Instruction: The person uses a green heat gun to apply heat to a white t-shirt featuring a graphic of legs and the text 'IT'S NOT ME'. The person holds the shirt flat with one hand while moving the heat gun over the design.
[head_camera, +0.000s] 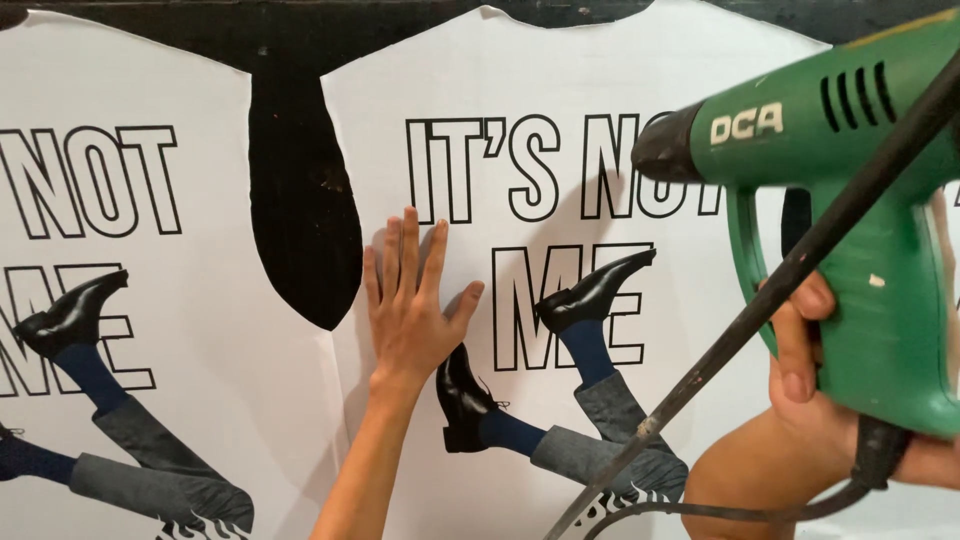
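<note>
The left hand (412, 300) lies flat and open on the middle white printed sheet (500, 90), fingers spread and pointing up, palm pressed to the paper; it grips nothing; it rests just left of the printed black shoe (462, 400) and the outlined lettering on that sheet. The right hand (800, 340) is closed round the handle of a green heat gun (860, 230), fingers wrapped over the front of the grip; the gun sits to the right of the sheet's middle, held in front of it, its dark nozzle (665, 145) pointing left across the lettering; whether the nozzle touches the paper cannot be told. A black cord (760, 330) runs slantwise in front of the gun's handle, from upper right down to the sheet's lower edge. A second white printed sheet (100, 400) with the same shoe-and-trouser picture lies left of the middle sheet; a dark surface (300, 200) shows in the gap between them.
</note>
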